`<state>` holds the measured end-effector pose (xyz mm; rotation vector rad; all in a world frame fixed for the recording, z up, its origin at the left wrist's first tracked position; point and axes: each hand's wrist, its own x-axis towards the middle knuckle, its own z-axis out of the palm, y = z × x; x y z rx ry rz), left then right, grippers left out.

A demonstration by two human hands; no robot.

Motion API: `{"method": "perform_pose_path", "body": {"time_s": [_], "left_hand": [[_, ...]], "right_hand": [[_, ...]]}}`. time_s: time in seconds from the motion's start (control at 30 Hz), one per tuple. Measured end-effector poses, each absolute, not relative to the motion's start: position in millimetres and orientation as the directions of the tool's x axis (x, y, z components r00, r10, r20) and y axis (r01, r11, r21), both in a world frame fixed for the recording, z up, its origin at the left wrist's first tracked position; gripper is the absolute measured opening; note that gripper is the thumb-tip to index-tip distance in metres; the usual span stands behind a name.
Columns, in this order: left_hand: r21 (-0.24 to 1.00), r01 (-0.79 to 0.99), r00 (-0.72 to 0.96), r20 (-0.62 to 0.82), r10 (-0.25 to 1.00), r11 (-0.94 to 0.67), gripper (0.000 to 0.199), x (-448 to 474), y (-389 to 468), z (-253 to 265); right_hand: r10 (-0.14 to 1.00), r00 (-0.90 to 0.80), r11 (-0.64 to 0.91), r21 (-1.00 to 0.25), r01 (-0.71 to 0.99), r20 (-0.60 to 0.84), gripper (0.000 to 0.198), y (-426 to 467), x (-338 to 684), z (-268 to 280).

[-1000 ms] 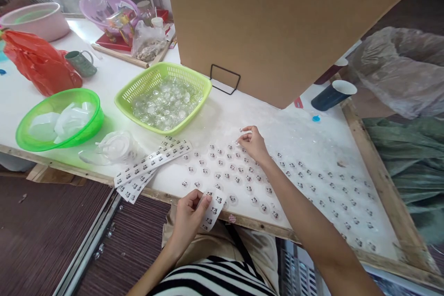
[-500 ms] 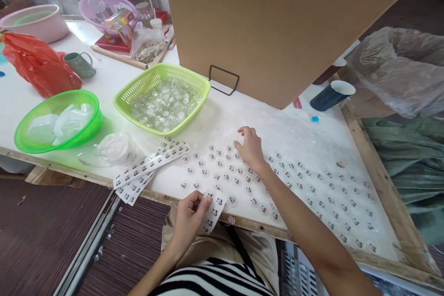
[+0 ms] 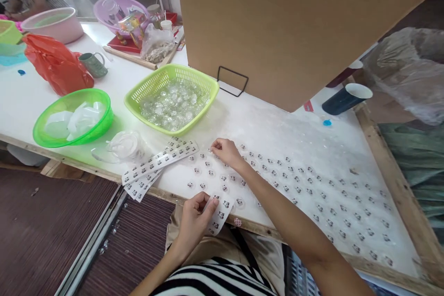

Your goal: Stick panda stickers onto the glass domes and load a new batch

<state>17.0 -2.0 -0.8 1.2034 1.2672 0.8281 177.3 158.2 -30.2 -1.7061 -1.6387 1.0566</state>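
My left hand (image 3: 196, 217) grips a white sheet of panda stickers (image 3: 221, 215) between thumb and fingers at the table's front edge. Over the rows of small clear discs with panda prints (image 3: 224, 188), my right hand (image 3: 225, 151) is closed in a pinch, its fingertips low by the tabletop. One small panda print (image 3: 210, 150) shows right at those fingertips; whether it is pinched or lies beneath, I cannot tell. Several more panda sticker strips (image 3: 159, 162) lie fanned out left of the discs, overhanging the edge.
A yellow-green basket (image 3: 130, 101) of clear domes stands behind the strips. Left are a green bowl (image 3: 41, 136), a red plastic bag (image 3: 57, 67) and a mug (image 3: 93, 65). A large cardboard sheet (image 3: 270, 32) stands at the back; a dark cup (image 3: 342, 101) lies right. Another person sits far left.
My right hand has moved left across the discs, its fingers going from apart to pinched. My left hand keeps the sticker sheet in the same place. The view has shifted slightly left.
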Motion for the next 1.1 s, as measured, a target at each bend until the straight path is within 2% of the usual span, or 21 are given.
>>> {"method": "perform_pose_path", "body": {"time_s": [0.27,0.4,0.5,0.57,0.63,0.73,0.8,0.93,1.03,1.1], "left_hand": [[0.968,0.137,0.188,-0.235,0.954,0.212,0.039,14.5,-1.5,1.1],[0.970,0.136,0.181,-0.223,0.958,0.200,0.040,13.7,-3.1,1.1],[0.972,0.133,0.177,-0.216,0.960,0.194,0.041,14.1,-4.0,1.4],[0.971,0.130,0.170,-0.219,0.961,0.198,0.042,13.6,-4.4,1.6],[0.972,0.132,0.151,-0.214,0.965,0.195,0.043,11.8,-4.8,1.7],[0.974,0.133,0.098,-0.197,0.976,0.183,0.043,8.7,-5.2,1.4],[0.974,0.116,0.053,-0.200,0.978,0.193,0.042,8.9,-4.9,1.2],[0.972,0.054,0.031,-0.232,0.972,0.230,0.039,18.1,-3.1,2.1],[0.966,0.027,0.089,-0.258,0.962,0.257,0.038,26.1,-2.2,4.9],[0.965,0.013,0.135,-0.263,0.955,0.263,0.035,28.4,-2.2,7.5]], "right_hand": [[0.987,-0.077,-0.045,-0.690,0.722,-0.144,0.016,157.7,164.5,-24.3],[0.987,-0.072,-0.036,-0.631,0.775,-0.144,0.011,154.5,159.1,-26.2],[0.990,-0.059,-0.031,-0.605,0.796,-0.129,0.022,154.2,158.8,-26.7],[0.993,-0.064,-0.012,-0.639,0.769,-0.096,0.019,151.5,161.4,-23.3],[0.998,-0.057,0.016,-0.728,0.685,-0.032,0.005,140.7,166.9,-15.0],[1.000,-0.004,0.020,-0.893,0.449,0.020,0.020,103.2,179.4,4.1],[0.999,-0.031,-0.030,-0.953,0.303,-0.041,0.024,68.9,188.3,16.6],[0.976,-0.155,-0.112,-0.966,0.233,-0.151,0.026,15.6,198.1,29.5],[0.976,-0.109,-0.156,-0.954,0.255,-0.188,0.015,4.2,200.4,29.6],[0.972,-0.109,-0.173,-0.950,0.261,-0.207,0.016,4.6,202.1,28.6]]}}
